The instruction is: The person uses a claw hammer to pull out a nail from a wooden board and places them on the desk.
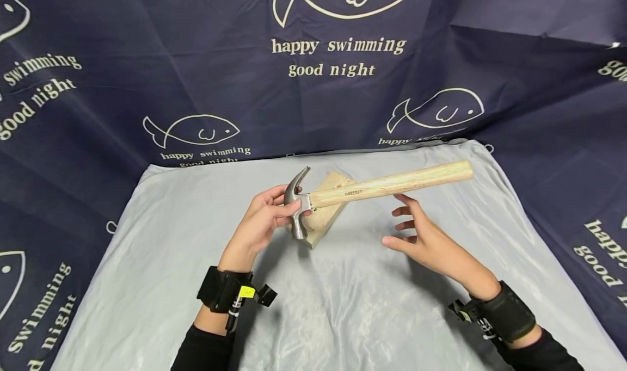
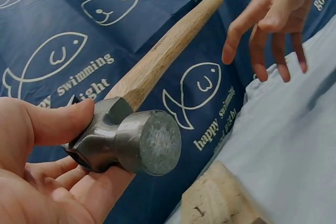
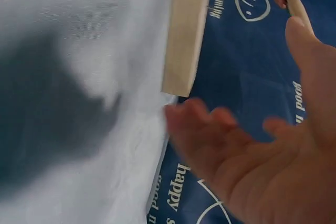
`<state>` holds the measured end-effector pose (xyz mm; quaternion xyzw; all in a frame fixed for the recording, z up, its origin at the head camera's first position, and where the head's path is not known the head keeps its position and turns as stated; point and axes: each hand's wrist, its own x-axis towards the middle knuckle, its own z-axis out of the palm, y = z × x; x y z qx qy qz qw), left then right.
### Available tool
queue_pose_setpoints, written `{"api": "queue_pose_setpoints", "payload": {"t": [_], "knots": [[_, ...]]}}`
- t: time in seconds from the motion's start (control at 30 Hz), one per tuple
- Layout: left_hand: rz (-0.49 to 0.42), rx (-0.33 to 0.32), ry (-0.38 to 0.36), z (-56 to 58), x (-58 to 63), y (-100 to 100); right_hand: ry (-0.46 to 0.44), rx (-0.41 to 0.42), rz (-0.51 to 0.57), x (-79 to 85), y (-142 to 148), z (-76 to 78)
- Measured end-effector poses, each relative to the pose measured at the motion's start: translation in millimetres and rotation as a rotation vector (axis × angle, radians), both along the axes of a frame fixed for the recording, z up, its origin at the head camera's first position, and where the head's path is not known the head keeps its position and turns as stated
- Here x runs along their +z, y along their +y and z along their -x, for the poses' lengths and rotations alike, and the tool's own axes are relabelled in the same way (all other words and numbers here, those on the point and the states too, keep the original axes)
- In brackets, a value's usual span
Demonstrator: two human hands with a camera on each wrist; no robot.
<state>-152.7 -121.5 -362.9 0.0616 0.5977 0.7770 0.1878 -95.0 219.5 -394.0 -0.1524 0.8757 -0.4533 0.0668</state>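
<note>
My left hand [image 1: 262, 218] grips a claw hammer [image 1: 392, 186] by its steel head, thumb on the near side and fingers behind. The pale wooden handle points right and slightly up in the head view. In the left wrist view the round striking face of the hammer head [image 2: 160, 142] is turned toward the camera. My right hand [image 1: 426, 240] hangs below the handle with fingers spread and loosely bent, holding nothing; its fingertips come close under the handle. Beneath the hammer lies a wooden block [image 1: 325, 218], partly covered by the handle and head in the head view.
A light grey cloth [image 1: 323, 305] covers the table. Behind it and at both sides hangs a dark blue curtain [image 1: 313, 121] with white fish drawings and lettering. Black camera straps [image 1: 509, 311] sit on both wrists.
</note>
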Motion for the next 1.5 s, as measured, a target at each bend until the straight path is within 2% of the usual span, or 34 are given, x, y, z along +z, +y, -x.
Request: {"api": "queue_pose_setpoints", "payload": {"t": [0.13,0.33,0.43,0.5,0.6,0.83,1.0,1.1,1.23,1.37,1.5], "knots": [[0.011,-0.011,0.002,-0.8,3.7,-8,-0.084,0.037,0.175,4.5,0,1.3],[0.039,-0.040,0.008,-4.7,5.1,-17,-0.160,0.169,0.605,18.4,-4,3.9],[0.043,-0.063,0.001,-6.0,3.0,-19,-0.187,0.247,0.777,23.8,-7,3.8],[0.040,-0.072,0.001,-6.2,1.2,-19,-0.214,0.274,0.868,25.5,-9,3.0],[0.044,-0.082,0.008,-5.0,-1.2,-19,-0.222,0.273,0.951,27.0,-13,2.7],[0.072,-0.118,-0.011,-4.5,-9.9,-13,-0.218,0.208,0.974,32.1,-25,8.3],[0.086,-0.076,-0.009,-9.3,-16.1,-6,-0.269,0.075,0.981,38.0,-32,12.5],[0.094,-0.053,-0.009,-13.2,-19.0,-3,-0.282,0.022,0.984,42.4,-34,11.6],[0.084,-0.050,-0.021,-15.1,-21.5,-1,-0.219,-0.055,0.967,48.9,-39,10.2],[0.085,-0.052,-0.008,-14.3,-22.3,2,-0.145,-0.183,0.932,53.6,-44,10.2],[0.095,-0.066,-0.009,-13.6,-25.8,5,-0.125,-0.278,0.915,55.3,-47,9.9]]}}
